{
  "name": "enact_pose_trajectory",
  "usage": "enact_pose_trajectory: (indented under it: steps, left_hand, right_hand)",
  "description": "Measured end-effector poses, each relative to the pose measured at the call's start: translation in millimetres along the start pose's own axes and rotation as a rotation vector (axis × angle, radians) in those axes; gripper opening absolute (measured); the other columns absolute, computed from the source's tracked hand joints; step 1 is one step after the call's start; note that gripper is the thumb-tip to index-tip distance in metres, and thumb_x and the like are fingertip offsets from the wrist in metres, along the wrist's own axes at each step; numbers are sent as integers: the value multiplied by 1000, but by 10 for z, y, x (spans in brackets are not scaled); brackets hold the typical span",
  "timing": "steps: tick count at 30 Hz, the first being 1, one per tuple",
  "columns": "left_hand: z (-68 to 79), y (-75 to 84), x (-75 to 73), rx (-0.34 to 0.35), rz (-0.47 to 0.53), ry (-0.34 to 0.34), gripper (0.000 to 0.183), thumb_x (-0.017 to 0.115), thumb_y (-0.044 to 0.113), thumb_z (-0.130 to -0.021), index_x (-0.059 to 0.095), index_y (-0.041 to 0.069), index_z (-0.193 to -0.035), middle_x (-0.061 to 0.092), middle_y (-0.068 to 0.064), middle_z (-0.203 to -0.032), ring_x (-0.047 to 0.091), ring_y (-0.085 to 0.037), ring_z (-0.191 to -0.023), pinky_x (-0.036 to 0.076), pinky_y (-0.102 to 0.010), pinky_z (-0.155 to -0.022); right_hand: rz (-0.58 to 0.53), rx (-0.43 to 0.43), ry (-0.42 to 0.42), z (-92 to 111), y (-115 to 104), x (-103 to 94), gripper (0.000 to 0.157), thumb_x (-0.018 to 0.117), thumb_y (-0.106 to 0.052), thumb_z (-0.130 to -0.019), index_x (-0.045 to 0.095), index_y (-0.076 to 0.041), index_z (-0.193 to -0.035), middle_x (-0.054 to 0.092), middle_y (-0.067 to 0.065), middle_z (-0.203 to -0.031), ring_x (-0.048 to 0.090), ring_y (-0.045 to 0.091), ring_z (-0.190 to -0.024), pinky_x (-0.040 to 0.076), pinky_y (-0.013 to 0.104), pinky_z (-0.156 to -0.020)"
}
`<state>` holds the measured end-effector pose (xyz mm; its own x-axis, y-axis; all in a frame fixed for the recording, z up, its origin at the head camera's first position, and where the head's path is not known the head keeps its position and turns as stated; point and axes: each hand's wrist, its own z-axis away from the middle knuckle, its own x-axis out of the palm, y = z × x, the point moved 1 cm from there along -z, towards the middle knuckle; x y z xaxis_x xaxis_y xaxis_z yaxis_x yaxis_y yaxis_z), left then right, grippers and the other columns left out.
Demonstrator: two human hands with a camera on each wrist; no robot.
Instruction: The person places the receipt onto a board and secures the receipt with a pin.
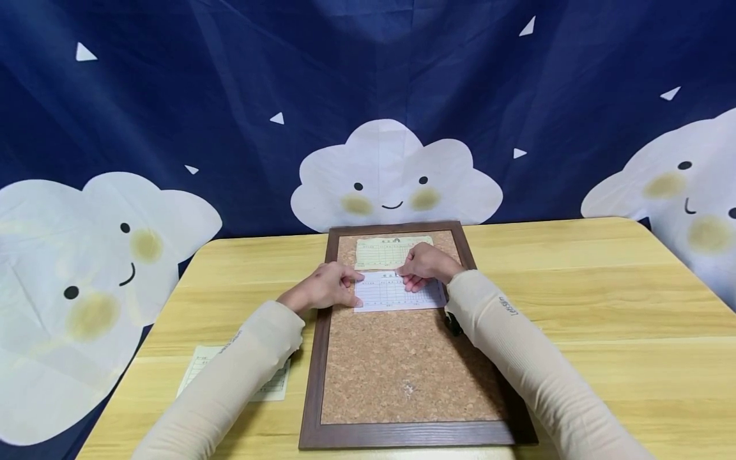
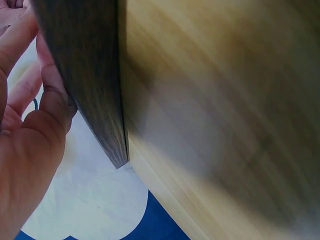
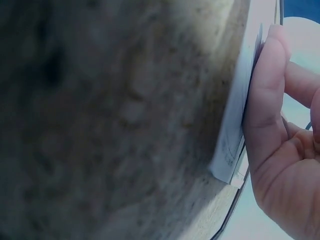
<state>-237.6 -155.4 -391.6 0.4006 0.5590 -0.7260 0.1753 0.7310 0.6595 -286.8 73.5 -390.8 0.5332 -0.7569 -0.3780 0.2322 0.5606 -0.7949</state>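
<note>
A framed cork board lies on the table. On its upper part is a white printed form slip, just below a pale yellow-green slip with a small dark spot at its top middle. My left hand comes over the frame's left side, thumb and forefinger spread and touching the white slip's left end. At that slip's top edge, my right hand pinches a small dark thing, mostly hidden by the fingertips. In the right wrist view, the fingers lie along the white slip, whose corner lifts off the cork.
More pale slips lie on the wooden table left of the board, partly under the left sleeve. The board's dark wooden frame reaches near the table's front edge. A blue curtain with clouds hangs behind.
</note>
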Motion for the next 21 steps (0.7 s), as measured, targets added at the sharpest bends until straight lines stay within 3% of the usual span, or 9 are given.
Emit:
enact_pose_trajectory:
  steps: [11, 21]
  left_hand:
    - [11, 23, -39, -6, -18, -10, 57, 87, 9, -77, 66, 0, -129, 54, -4, -83, 46, -16, -76, 38, -26, -66]
    - [61, 42, -12, -12, -82, 18, 52, 88, 14, -77, 69, 2, -124, 58, -4, -90, 49, -17, -83, 41, -28, -73]
  right_hand:
    - [41, 4, 38, 32, -47, 10, 21, 65, -5, -96, 49, -2, -83, 62, 7, -65, 62, 11, -51, 56, 24, -54]
    - [47, 0, 49, 27, 1, 28, 21, 65, -5, -96, 49, -1, -84, 61, 6, -66, 62, 10, -51, 55, 24, -53]
